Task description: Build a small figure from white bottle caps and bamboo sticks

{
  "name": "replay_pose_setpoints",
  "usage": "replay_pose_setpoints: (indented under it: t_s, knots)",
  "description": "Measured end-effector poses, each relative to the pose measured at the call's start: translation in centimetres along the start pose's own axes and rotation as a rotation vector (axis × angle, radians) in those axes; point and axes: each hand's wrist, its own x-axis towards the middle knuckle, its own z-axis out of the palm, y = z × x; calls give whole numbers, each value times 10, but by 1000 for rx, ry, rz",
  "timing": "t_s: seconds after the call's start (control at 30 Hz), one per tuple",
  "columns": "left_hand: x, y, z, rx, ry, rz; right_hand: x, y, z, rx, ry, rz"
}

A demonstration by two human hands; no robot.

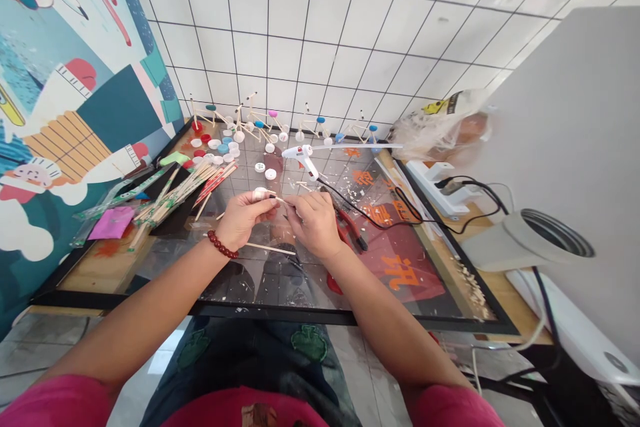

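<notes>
My left hand [245,219], with a red bead bracelet on its wrist, is closed in a pinch above the glass-topped table. Between my two hands runs a short thin wooden stick [281,199], with a dark spot near the left fingertips. My right hand [314,220] pinches the stick's other end; its fingertips are partly hidden. A white bottle cap [260,193] shows at the left fingers; whether they touch it I cannot tell. Under the hands lies a longer wooden stick [270,249]. Red-handled pliers [353,227] rest beside my right hand, partly covered by it.
A white glue gun [303,159] lies behind my hands, its black cord [350,203] running right to a power strip [440,190]. Chopsticks [175,197] and bottle caps [220,145] are at left. Several stick-and-cap figures [250,121] stand along the wall. A grey cylinder [520,240] is at right.
</notes>
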Motion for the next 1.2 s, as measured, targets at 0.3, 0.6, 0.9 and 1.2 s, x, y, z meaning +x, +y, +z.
replay_pose_setpoints:
  t_s: [0.3, 0.6, 0.9, 1.2]
  knots:
    - [0, -1, -1, -49, -47, -86, -1, 2, 0, -11, -16, 32]
    - [-3, 3, 2, -76, -23, -133, -4, 4, 1, -15, -27, 18]
    - [-1, 2, -3, -124, -51, -168, -1, 4, -2, -10, -9, 30]
    - [-3, 4, 3, -35, 19, -136, -3, 6, 0, 1, -1, 19]
